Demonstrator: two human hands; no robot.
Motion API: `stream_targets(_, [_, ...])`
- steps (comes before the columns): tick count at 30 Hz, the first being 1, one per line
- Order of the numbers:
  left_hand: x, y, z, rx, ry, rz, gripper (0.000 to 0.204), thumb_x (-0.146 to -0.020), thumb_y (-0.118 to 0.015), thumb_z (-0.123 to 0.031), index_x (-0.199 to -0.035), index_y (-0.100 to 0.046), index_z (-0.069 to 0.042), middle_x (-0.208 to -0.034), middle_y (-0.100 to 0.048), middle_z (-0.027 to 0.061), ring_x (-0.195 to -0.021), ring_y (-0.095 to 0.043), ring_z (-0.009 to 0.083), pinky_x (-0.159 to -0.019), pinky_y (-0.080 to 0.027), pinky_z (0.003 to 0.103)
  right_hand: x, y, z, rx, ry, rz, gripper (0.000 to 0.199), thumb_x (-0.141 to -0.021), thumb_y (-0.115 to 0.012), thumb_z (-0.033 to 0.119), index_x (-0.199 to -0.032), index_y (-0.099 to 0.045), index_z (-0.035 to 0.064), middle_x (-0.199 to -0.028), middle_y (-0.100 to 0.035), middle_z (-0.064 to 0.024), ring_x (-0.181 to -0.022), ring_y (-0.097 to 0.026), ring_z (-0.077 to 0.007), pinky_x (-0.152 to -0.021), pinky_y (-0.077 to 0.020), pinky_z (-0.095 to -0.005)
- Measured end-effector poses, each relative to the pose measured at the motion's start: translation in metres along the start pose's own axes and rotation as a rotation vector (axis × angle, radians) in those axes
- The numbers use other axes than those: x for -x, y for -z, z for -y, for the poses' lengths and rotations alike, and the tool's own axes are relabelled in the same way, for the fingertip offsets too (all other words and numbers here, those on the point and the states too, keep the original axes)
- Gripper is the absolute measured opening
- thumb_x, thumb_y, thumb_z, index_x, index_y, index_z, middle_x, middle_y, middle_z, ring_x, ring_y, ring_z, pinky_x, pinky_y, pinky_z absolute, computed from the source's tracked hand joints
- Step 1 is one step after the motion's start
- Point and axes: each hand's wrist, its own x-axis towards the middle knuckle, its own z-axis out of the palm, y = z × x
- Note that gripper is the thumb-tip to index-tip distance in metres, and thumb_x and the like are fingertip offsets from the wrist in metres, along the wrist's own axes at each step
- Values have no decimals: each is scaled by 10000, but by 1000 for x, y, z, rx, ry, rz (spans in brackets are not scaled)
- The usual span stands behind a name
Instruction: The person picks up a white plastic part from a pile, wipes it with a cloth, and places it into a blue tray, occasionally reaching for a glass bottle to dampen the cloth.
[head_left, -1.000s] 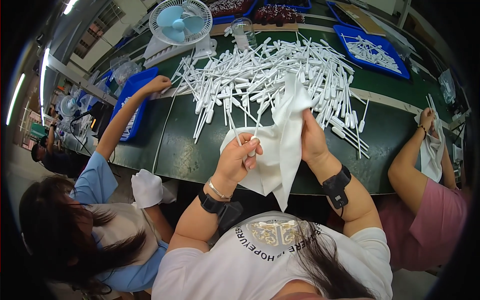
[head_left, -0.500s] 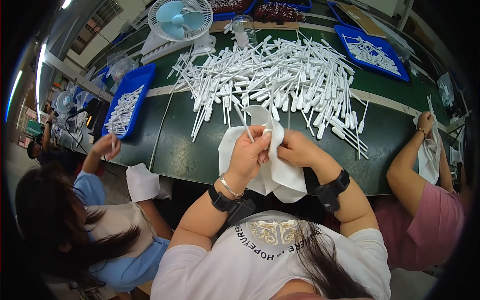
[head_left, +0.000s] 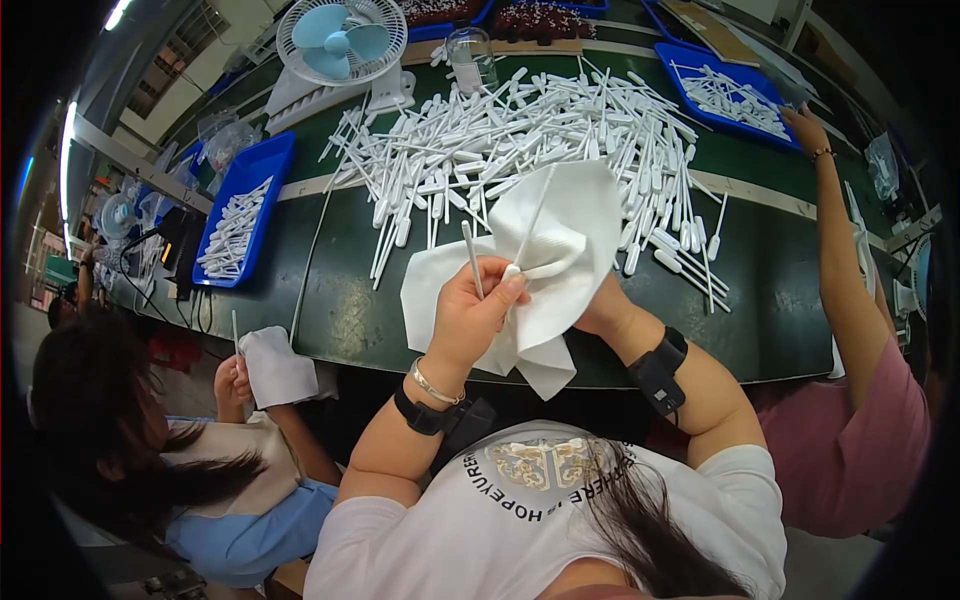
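Both of the person's forearms rise from the lower edge and bend inward, meeting just above the near rim of the green table [head_left: 340, 320]. The left hand [head_left: 470, 320] is curled closed, thumb uppermost, pinching a white plastic pipette [head_left: 472, 258] whose thin stem stands up out of its grip; the same hand touches the white cloth [head_left: 560, 240] on its right. A bracelet and a dark wristband sit on that wrist. The right hand [head_left: 605, 310] is mostly hidden behind the cloth, which drapes over it; how far its fingers are closed cannot be told, though the cloth is bunched against it. A second pipette stem slants up across the cloth. Beyond both hands lies a wide heap of pipettes [head_left: 530, 130]; a blue tray [head_left: 270, 170] sits far to the left hand's left.
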Motion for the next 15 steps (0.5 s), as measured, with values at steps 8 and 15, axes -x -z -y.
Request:
stream_targets(8, [5, 1, 21, -554, -336, -105, 131, -771, -603, -98, -854, -565, -3, -728, -591, 25, -603, -508, 58, -535, -415, 201, 4, 5, -9, 265, -257, -23, 346, -748, -589, 54, -1079, -494, 25, -954, -571, -69, -850, -560, -168, -766, -457, -294])
stream_targets(15, [17, 5, 32, -369, -98, 11, 134, -759, -612, -92, -856, -571, -10, -745, -584, 20, -639, -514, 54, -576, -423, 202, 1, 3, 4, -159, -110, -285, 306, -735, -595, 21, -1030, -514, 14, -922, -574, -55, -809, -556, -134, -707, -457, -280])
